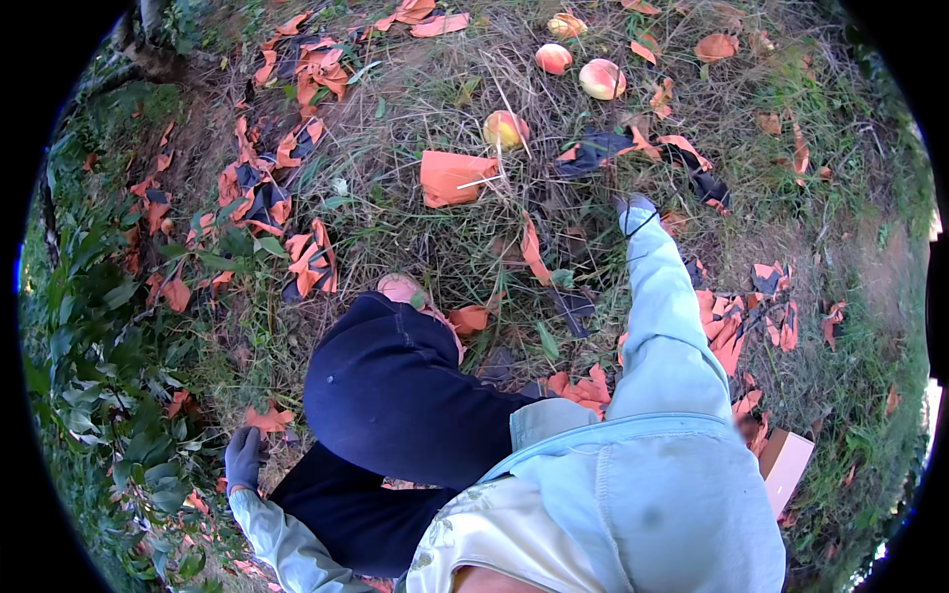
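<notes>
My right hand (634,211), in a grey glove, reaches far forward and down to the grass, beside a dark paper scrap (593,150). Whether it grips anything is hidden by the glove's back. My left hand (243,457), also gloved, hangs low at my left side with its fingers apart and nothing in it, just below an orange paper scrap (269,418). A yellow-red peach (505,128) lies in the grass beyond a folded orange paper bag (453,177). Two more peaches (602,78) (554,57) lie further off.
Torn orange and dark paper bags (311,259) litter the grass on all sides. Leafy branches (89,326) crowd the left. A cardboard box (786,465) sits at my right. My bent knee in dark trousers (395,385) and a pinkish shoe (400,289) fill the middle.
</notes>
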